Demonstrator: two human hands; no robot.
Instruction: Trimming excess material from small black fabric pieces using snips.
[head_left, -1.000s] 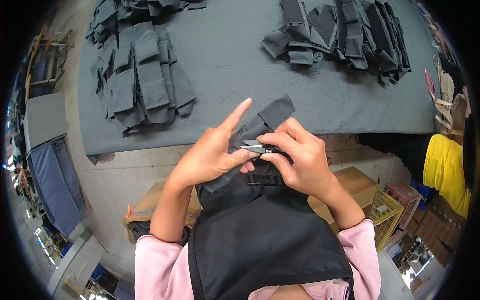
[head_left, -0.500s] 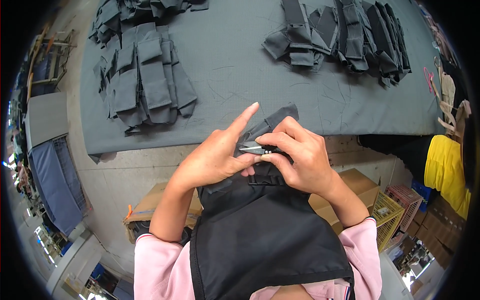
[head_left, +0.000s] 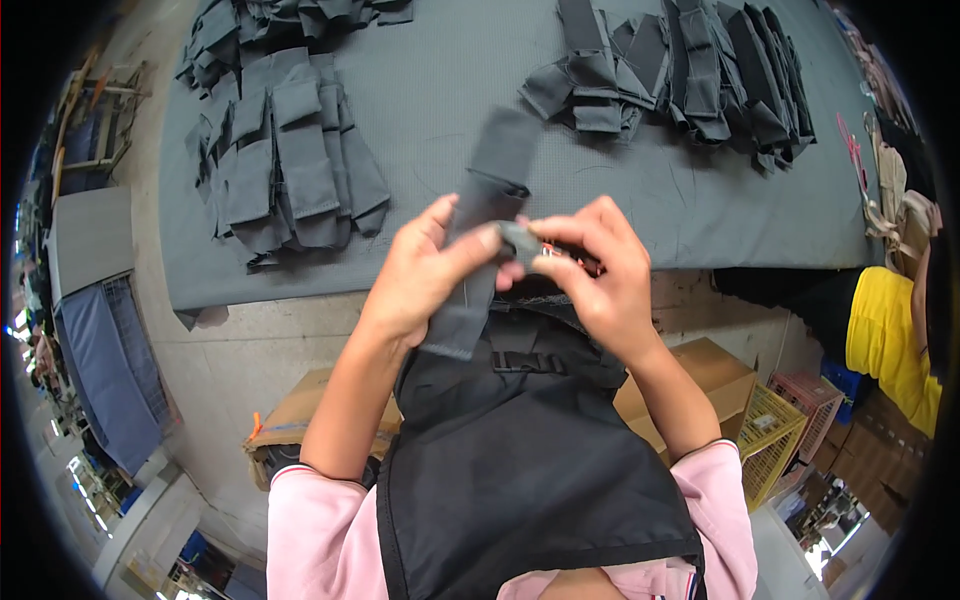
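My left hand (head_left: 410,280) is closed on a long dark grey fabric strip (head_left: 502,150), its thumb on top. The strip slants up over the table edge, and its stitched lower end hangs beside my wrist; its upper part is blurred. In my right hand (head_left: 608,280) is a pair of thread snips (head_left: 520,245), pinched between thumb and fingers. Their metal blades are smeared by motion, close to my left thumb and the strip. I cannot tell whether the blades touch the fabric.
On the grey-covered table (head_left: 430,90) lie a left pile of grey strips (head_left: 295,150) and a right pile (head_left: 695,75), with loose threads around. Cardboard boxes (head_left: 690,385) and a yellow crate (head_left: 775,440) stand below. At the right is a person's yellow sleeve (head_left: 885,320).
The fabric strip has swung up and now lies lengthwise across my left hand. My left index finger, stretched out before, has bent in. My right hand has risen slightly with the snips.
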